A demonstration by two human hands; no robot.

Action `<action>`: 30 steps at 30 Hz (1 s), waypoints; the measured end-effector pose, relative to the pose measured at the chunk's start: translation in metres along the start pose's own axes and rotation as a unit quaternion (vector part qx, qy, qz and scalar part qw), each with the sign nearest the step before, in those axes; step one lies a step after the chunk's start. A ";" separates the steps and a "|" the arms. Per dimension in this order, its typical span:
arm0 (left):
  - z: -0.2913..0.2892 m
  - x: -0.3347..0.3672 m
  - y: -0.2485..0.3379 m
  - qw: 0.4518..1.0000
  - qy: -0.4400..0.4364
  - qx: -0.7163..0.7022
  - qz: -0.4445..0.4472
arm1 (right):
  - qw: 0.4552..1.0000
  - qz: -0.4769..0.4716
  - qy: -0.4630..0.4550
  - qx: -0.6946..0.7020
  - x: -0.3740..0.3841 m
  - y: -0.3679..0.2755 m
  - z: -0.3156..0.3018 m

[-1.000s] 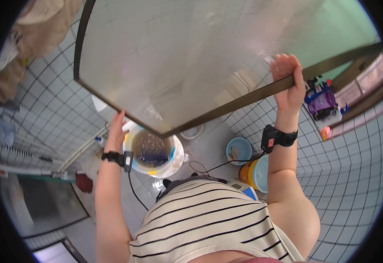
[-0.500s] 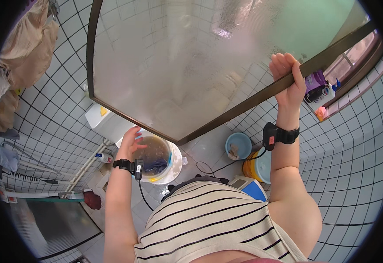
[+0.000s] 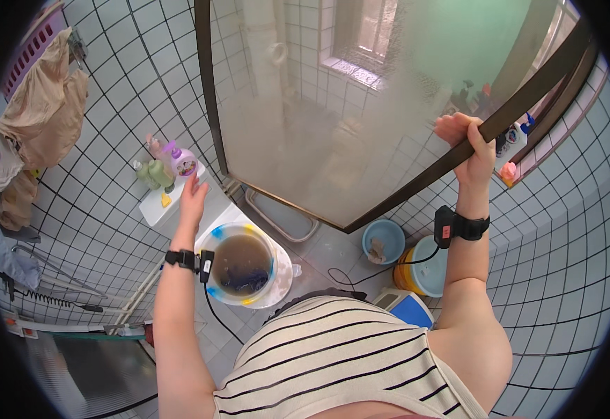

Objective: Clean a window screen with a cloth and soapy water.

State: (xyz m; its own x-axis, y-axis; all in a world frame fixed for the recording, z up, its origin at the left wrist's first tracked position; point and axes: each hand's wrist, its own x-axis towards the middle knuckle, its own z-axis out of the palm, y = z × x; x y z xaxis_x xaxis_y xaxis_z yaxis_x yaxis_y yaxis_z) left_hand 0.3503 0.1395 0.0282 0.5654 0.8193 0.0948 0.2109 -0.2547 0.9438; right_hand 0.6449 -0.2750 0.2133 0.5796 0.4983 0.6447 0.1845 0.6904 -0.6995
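A large dark-framed glass panel, wet and cloudy, fills the upper middle of the view and stands tilted. My right hand grips its right-hand frame bar, thumb on one side and fingers on the other. My left hand holds nothing; its fingers stretch out beside a purple pump bottle on the white toilet tank. Whether the fingertips touch that bottle I cannot tell. Below the left hand, a basin of murky water with dark cloth in it sits over the toilet.
Green bottles and a yellow piece share the tank top. On the floor are a light-blue basin with a rag, a yellow bucket and a blue-topped scale. Clothes hang at left. A ledge holds a white pump bottle.
The glass panel has swung right, away from the toilet tank, uncovering the bottles. My right hand moved with it, slightly down and right. My left hand rose left toward the tank.
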 end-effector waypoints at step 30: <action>0.000 -0.010 0.178 0.967 0.001 -0.208 0.150 | 0.988 -0.018 0.089 0.129 0.007 0.013 -0.086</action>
State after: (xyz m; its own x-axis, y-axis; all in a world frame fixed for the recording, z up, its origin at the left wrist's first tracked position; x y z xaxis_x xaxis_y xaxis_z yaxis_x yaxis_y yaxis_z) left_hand 0.3823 0.0858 0.1948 0.5500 0.7413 0.3846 -0.3017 -0.2530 0.9192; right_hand 0.7200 -0.3073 0.1823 0.7106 0.3876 0.5872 0.0124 0.8275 -0.5613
